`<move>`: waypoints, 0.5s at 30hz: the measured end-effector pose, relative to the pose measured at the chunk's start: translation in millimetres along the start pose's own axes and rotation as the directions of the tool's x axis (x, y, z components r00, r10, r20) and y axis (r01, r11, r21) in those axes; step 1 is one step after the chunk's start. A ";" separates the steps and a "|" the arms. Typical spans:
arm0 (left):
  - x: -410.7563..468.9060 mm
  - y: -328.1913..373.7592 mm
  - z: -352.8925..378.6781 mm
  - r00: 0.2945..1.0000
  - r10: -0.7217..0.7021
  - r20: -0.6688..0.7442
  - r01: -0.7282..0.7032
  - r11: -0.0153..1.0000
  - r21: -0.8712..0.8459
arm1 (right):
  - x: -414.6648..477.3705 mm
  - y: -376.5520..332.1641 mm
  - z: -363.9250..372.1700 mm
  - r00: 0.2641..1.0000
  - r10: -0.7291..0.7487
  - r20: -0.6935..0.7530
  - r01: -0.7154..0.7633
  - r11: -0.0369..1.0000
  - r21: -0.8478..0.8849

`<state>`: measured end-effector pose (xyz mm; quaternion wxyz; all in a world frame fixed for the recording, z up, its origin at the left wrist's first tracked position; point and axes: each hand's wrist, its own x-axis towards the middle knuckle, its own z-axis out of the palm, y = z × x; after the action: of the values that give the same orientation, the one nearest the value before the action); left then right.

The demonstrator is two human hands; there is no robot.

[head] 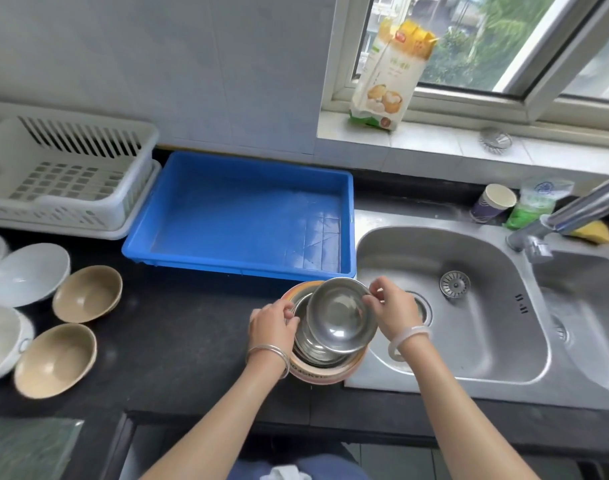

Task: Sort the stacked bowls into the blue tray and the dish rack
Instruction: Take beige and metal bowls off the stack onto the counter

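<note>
A stack of steel bowls (313, 348) sits inside a pink-rimmed bowl (316, 374) on the black counter beside the sink. The top steel bowl (341, 315) is tilted up off the stack, its rim pinched by my right hand (393, 306). My left hand (273, 323) grips the left rim of the stack below it. The blue tray (178, 216) lies just behind the stack with nothing in it. The white dish rack (88, 140) stands at the back left, also holding nothing.
Two tan bowls (86, 292) (55, 360) and white bowls (27, 273) sit on the counter at the left. A double steel sink (469, 372) with a faucet (573, 209) is at the right. A paper cup (493, 202) and a flour bag (389, 71) stand behind.
</note>
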<state>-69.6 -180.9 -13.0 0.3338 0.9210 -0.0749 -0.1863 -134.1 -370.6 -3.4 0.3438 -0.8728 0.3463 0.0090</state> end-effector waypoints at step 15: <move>4.1 6.8 -7.2 0.998 -0.045 0.034 0.051 0.982 -0.184 | -5.1 -3.0 -21.2 0.998 0.067 -0.015 -0.064 0.983 0.170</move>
<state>-63.1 -182.9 -4.8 0.4119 0.8848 -0.0399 -0.2140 -140.8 -378.8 15.9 0.4124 -0.8287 0.3779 -0.0184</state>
